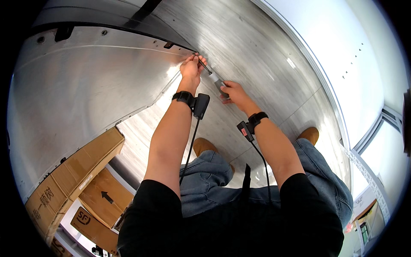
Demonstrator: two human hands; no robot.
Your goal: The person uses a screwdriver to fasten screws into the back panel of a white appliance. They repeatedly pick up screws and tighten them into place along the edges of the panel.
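Note:
My right hand is wrapped round the grey handle of a screwdriver. The shaft points up and left, toward the corner of a large metal panel. At that corner my left hand has its fingers closed round the front end of the shaft, close against the panel's edge. Whatever the tip meets is hidden by those fingers. Holes and small fittings run along the panel's upper edge. Each wrist wears a black strap with a small box and a cable.
Cardboard boxes are stacked under the panel at lower left. A grey wood-look floor lies beneath my hands and feet. Along the right runs a white wall or panel, with a white perforated rail lower down.

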